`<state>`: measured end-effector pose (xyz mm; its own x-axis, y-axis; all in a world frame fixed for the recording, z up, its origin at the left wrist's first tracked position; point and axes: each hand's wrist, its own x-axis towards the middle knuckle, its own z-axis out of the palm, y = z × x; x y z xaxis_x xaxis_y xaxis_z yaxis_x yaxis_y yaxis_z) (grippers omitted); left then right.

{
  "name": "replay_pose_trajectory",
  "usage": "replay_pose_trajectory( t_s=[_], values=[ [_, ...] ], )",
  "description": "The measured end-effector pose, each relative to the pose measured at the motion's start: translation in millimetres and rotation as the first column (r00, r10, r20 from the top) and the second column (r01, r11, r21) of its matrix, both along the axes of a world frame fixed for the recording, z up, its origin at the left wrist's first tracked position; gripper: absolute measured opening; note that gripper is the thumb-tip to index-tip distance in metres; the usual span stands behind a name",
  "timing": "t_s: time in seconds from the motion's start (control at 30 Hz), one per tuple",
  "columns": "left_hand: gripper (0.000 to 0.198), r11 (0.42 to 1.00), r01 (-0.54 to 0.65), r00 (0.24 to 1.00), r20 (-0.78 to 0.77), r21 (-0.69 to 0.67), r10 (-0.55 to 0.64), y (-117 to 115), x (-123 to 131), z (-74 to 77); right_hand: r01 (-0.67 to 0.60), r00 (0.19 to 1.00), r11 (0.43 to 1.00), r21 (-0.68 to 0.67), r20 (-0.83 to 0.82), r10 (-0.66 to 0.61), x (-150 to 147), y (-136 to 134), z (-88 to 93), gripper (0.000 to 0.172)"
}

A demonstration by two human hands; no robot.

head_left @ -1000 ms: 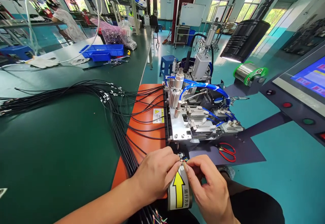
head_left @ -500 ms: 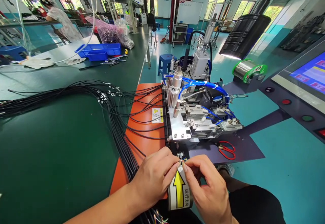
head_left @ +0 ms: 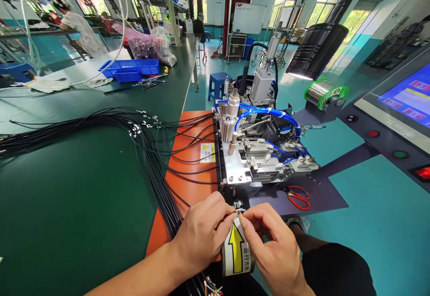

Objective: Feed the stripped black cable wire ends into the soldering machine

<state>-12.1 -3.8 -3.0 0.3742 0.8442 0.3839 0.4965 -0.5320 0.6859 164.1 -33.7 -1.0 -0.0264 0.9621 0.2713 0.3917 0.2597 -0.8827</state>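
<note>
My left hand (head_left: 205, 233) and my right hand (head_left: 278, 246) meet in front of the machine, both closed in a fingertip pinch. Between them are thin coloured wires (head_left: 239, 212), largely hidden by the fingers. Just below the fingertips is a rounded grey part with a white label and a yellow arrow (head_left: 236, 251). A bundle of black cables (head_left: 161, 193) runs beside my left hand and under its forearm. Stripped coloured wire ends (head_left: 212, 287) show at the bottom edge.
Ahead stands the metal machine (head_left: 265, 152) with blue air tubes, fed by black cables over an orange plate (head_left: 193, 152). Red-handled scissors (head_left: 298, 197) lie to the right, below a solder spool (head_left: 325, 93) and control panel (head_left: 386, 126). Blue trays (head_left: 131, 68) sit on the green bench.
Both hands keep their pinch, with only slight finger movement at the wires. The view has shifted a little, and a red button at the right edge looks brighter.
</note>
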Motion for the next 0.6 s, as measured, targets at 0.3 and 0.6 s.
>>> replay_pose_trajectory(
  t_s=[0.3, 0.6],
  values=[
    [0.014, 1.0, -0.003, 1.0, 0.01, 0.014, 0.003, -1.3, 0.3, 1.6, -0.021, 1.0, 0.999, 0.024, -0.006, 0.021, -0.4, 2.6, 0.9, 0.012],
    [0.015, 0.999, -0.007, 1.0, -0.012, 0.043, 0.007, 0.3, 0.3, 3.5, -0.079, 0.995, 0.984, 0.161, 0.08, 0.067, 3.5, -2.8, -4.4, 0.017]
  ],
)
